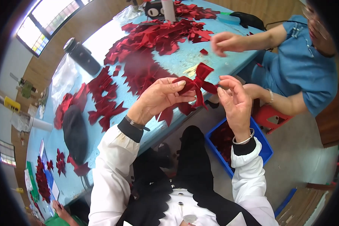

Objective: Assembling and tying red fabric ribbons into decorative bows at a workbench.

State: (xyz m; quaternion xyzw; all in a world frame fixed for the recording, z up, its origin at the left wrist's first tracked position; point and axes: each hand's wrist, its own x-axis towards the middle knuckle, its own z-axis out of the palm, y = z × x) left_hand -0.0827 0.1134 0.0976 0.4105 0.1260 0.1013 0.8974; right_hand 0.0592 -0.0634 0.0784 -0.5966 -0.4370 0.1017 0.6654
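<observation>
A dark red velvet bow (199, 83) is held up in front of me, above the table's near edge. Its knot is at the middle, with loops and tails spreading out from it. My left hand (164, 94) pinches the bow's left side between thumb and fingers. At the bow's right tip, my right hand (235, 100) has its thumb and fingertips closed together on the edge of the ribbon. Red bows and ribbon pieces (139, 71) lie on the table just beyond my left hand.
On the light blue table (113, 79) are a large heap of red ribbon pieces (158, 39), a dark bottle (82, 56) and a black cloth item (74, 133). A blue crate (267, 150) with red pieces stands below my right forearm. A co-worker in blue (305, 64) sits at right.
</observation>
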